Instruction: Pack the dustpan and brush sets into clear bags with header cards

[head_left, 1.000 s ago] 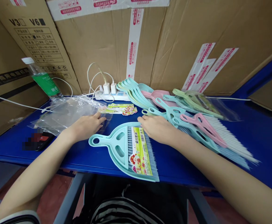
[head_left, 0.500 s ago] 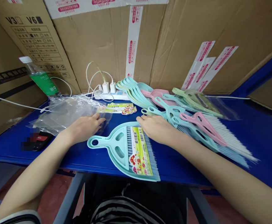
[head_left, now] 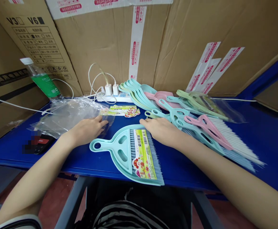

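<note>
Broadly, we see a blue workbench (head_left: 189, 175) backed by cardboard cartons (head_left: 100, 44), with the work seemingly kept within arm's reach. Right of the right hand (head_left: 160, 131) lies a loose pile of pastel dustpans and brushes (head_left: 201, 130), probably left close for easy picking. That hand rests flat, fingers together and not pinching, on the upper rim of a teal dustpan with its brush (head_left: 123, 152), set alone between both hands. The left hand (head_left: 87, 129), fingers lightly spread, lies on a clear plastic bag (head_left: 72, 116), seemingly keeping it flat. Just ahead of that hand sit small printed labels (head_left: 123, 111).
</note>
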Motion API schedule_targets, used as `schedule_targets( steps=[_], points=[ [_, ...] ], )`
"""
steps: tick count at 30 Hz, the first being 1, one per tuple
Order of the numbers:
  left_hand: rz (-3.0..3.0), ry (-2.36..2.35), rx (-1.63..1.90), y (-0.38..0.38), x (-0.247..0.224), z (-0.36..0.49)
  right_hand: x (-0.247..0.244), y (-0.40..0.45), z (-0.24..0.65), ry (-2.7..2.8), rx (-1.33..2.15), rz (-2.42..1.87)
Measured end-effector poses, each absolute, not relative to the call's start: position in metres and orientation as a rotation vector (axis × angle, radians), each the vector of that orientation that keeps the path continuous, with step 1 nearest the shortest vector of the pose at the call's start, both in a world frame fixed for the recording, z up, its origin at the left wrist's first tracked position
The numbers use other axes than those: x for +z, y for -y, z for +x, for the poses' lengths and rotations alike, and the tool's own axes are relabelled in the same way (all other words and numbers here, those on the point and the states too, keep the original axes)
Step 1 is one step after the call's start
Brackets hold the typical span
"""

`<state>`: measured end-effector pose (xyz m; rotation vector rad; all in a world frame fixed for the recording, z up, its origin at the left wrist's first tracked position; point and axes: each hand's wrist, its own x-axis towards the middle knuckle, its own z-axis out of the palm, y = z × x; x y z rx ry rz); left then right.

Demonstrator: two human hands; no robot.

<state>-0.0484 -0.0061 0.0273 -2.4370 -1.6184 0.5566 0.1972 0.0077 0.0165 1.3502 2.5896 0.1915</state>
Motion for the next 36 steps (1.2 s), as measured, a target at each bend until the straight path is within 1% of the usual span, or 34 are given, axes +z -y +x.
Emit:
schedule_targets(
  steps=[9, 14, 19, 22, 28, 36],
  points=[
    [-2.386, 1.618, 0.496, 0.005, 0.028, -0.046, 0.021, -0.01, 0.201, -2.646, 0.15, 1.405],
    [-2.306, 1.633, 0.507, 0.003, 0.03, -0.043, 0.022, -0.01, 0.202, -2.712, 0.101, 1.365],
    [-2.174, 1.718, 0.497, -0.001, 0.031, -0.042, 0.018, -0.011, 0.205, -2.862, 0.262, 1.285],
    [-2.122, 1.77, 0.494, -0.004, 0.028, -0.043, 0.015, -0.015, 0.207, -2.927, 0.275, 1.209],
    [-2.098, 1.801, 0.482, -0.009, 0.023, -0.044, 0.014, -0.022, 0.207, -2.911, 0.153, 1.216],
    [-2.187, 1.773, 0.425, -0.003, 0.026, -0.039, 0.018, -0.015, 0.198, -2.787, 0.131, 1.241]
  ],
)
